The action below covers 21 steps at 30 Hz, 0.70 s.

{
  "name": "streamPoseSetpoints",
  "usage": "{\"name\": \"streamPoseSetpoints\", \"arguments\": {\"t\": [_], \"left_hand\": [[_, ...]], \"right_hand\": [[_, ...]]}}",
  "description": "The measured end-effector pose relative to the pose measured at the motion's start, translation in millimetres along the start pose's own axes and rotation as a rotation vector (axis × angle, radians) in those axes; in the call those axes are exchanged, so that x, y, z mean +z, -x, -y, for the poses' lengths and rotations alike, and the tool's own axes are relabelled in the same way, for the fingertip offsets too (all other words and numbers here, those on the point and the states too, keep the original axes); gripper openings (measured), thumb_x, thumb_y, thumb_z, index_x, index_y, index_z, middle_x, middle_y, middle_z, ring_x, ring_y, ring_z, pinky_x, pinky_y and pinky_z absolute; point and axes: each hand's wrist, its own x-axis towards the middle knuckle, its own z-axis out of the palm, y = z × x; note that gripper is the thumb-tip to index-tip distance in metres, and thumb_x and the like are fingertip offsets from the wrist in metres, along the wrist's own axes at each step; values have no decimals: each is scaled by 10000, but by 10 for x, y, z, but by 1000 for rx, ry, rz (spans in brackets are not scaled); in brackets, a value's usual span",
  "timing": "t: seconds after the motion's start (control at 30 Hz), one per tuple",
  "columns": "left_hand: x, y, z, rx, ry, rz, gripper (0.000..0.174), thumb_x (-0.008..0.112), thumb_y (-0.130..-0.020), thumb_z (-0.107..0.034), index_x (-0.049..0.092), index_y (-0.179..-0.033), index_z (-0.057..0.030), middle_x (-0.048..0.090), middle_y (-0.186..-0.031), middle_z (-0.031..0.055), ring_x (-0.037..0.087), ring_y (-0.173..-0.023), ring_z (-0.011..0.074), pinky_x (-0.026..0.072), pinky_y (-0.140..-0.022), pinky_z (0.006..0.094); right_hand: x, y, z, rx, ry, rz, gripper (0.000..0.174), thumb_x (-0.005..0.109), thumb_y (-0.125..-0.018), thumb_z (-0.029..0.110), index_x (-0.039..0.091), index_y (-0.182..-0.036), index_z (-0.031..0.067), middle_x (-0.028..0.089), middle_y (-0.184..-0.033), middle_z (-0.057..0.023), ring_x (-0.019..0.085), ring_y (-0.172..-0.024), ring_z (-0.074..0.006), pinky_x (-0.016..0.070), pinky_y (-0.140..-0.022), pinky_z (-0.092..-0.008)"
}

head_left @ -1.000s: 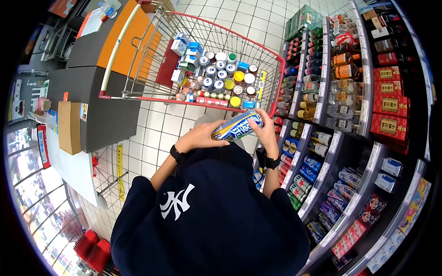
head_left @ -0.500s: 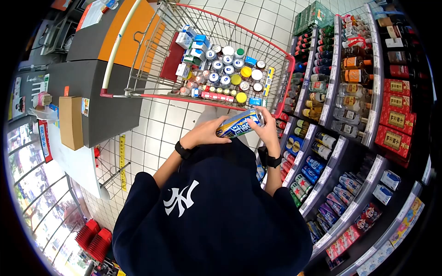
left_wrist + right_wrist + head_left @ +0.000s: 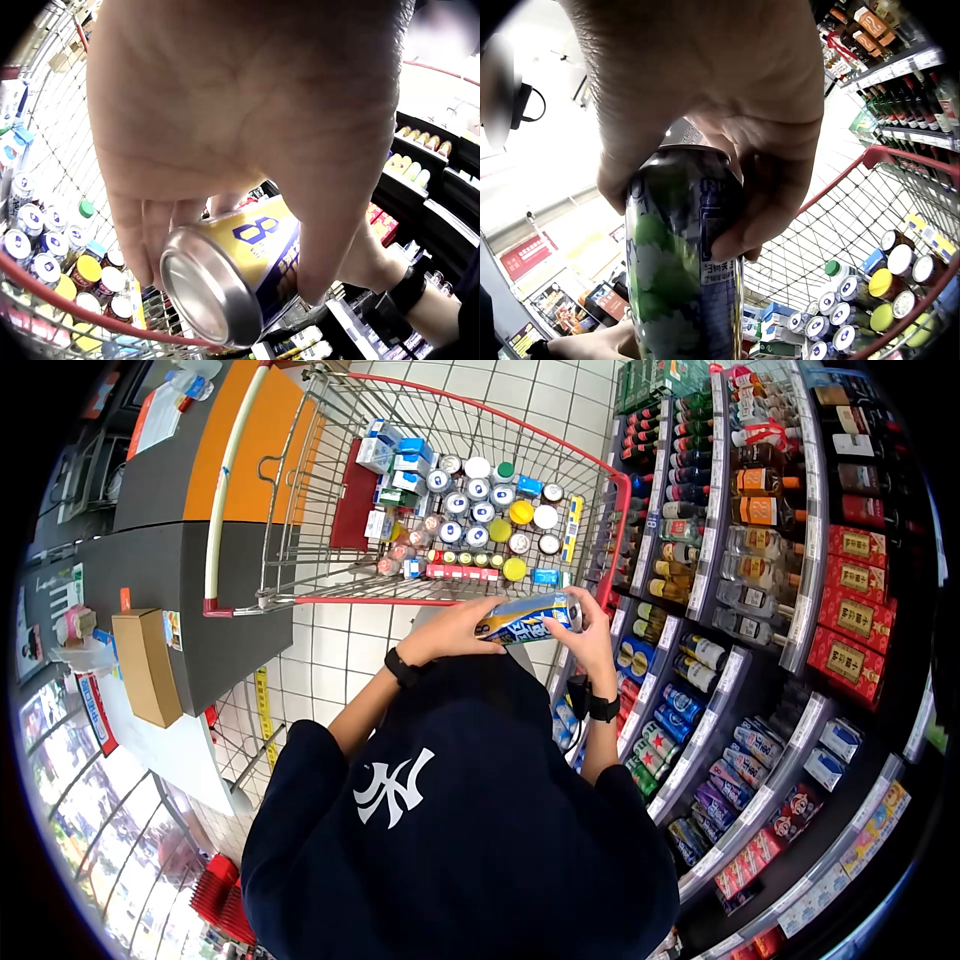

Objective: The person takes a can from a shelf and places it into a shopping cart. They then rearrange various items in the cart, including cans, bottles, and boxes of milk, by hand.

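Can [image 3: 527,619] lies between left hand [image 3: 452,632] and right hand [image 3: 588,637].

White square tiles with dark joints cover the floor [image 3: 565,400]. On the left, a dark grey cabinet [image 3: 235,585] adjoins a flat orange panel [image 3: 240,450], near a white tabletop [image 3: 190,760]. Bright light fills the dark-barred window [image 3: 110,840]. Black tiered shelves [image 3: 865,765] with pale price rails [image 3: 708,540] line the right.
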Motion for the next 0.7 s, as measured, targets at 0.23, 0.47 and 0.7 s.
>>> {"name": "streamPoseSetpoints", "arguments": {"t": [0.23, 0.47, 0.7], "left_hand": [[-271, -357, 406, 83, -112, 41, 573, 698, -806, -308, 490, -1257, -22, 609, -1145, 191, 594, -1057, 341, 474, -887, 405], [-462, -656, 844, 2, -325, 60, 476, 584, -878, -327, 504, -1210, 4, 621, -1064, 231, 611, -963, 373, 479, -833, 432], [-463, -1184, 1023, -4, -308, 163, 373, 560, -862, -295, 530, -1094, -4, 638, -944, 235, 616, -898, 403, 484, -787, 480]], "right_hand": [[-100, -7, -1, 31, 204, -190, 541, 821, -681, 206, 553, -1116, 28, 669, -936, -104, 621, -863, -144, 491, -792, -296], [-142, -22, -171, 80, 328, -452, 566, 832, -674, 214, 510, -1108, 44, 651, -933, -117, 634, -852, -191, 505, -772, -318], [0, -80, -230, 137, 362, -641, 594, 842, -670, 243, 516, -1120, 33, 649, -956, -145, 642, -858, -202, 509, -778, -326]]}}
